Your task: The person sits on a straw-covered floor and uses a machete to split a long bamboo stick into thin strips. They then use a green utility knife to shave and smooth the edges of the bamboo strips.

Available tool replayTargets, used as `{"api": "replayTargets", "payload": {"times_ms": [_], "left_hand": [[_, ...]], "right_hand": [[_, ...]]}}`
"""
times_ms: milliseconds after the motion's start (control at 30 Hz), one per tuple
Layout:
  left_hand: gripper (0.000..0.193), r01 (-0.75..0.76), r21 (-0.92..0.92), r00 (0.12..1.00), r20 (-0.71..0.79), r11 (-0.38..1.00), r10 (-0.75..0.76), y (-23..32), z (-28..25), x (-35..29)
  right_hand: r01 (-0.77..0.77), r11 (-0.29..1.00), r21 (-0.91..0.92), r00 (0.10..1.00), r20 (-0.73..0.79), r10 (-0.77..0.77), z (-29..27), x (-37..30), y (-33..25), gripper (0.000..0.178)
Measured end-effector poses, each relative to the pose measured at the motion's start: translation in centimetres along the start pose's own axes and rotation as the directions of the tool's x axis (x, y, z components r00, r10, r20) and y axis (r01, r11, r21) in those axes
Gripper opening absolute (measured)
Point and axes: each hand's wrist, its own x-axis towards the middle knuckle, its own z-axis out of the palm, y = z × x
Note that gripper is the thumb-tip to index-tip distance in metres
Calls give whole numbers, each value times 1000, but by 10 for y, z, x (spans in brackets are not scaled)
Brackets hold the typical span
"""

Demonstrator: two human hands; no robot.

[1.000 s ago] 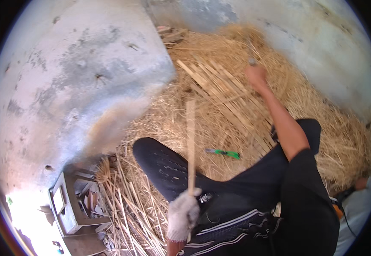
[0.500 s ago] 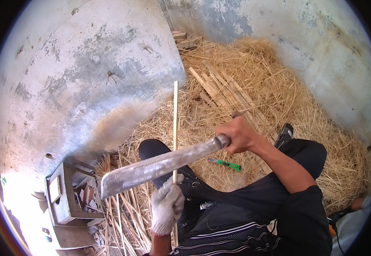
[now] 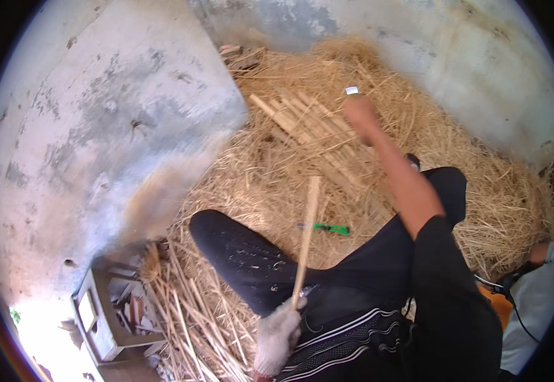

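My left hand (image 3: 279, 340), in a pale knit glove, is closed round the lower part of a thin bamboo strip (image 3: 307, 235). The strip slants up and away, its top leaning slightly right over the straw. Bare and stretched far forward, my right hand (image 3: 361, 118) is closed in a fist beyond the bamboo pieces' right side. A short, bright flat patch, seemingly the machete (image 3: 352, 90), shows just past the fist; the rest of it cannot be made out. A green utility knife (image 3: 331, 229) lies on the straw between my legs, just right of the strip.
Split bamboo pieces (image 3: 305, 127) lie on the straw (image 3: 417, 102) ahead. Many thin strips (image 3: 194, 312) are heaped at my left beside a worn wooden frame (image 3: 108, 318) holding scraps. Weathered walls (image 3: 118, 114) rise beyond. A person's grey clothing (image 3: 547, 299) shows at the right edge.
My right hand has swung forward and away, and the machete's long blade no longer shows across the strip. My left hand has moved down and right; the strip now leans right.
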Motion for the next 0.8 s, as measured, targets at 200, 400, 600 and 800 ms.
{"api": "replayTargets", "payload": {"times_ms": [200, 400, 600, 800], "left_hand": [[33, -302, -128, 932, -248, 945, 264, 28, -26, 31], [32, -379, -49, 883, -317, 924, 345, 47, -14, 37], [36, -398, -31, 887, -268, 917, 376, 53, -5, 36], [47, -402, -231, 915, -71, 886, 396, 60, -8, 43]], "right_hand": [[260, 959, -109, 964, 86, -252, -45, -25, -26, 12], [872, 448, -198, 488, 281, -826, -47, -116, -61, 10], [902, 431, 12, 418, 229, -879, -48, -135, -67, 18], [834, 537, 123, 485, 298, -822, -46, -145, -62, 21]]}}
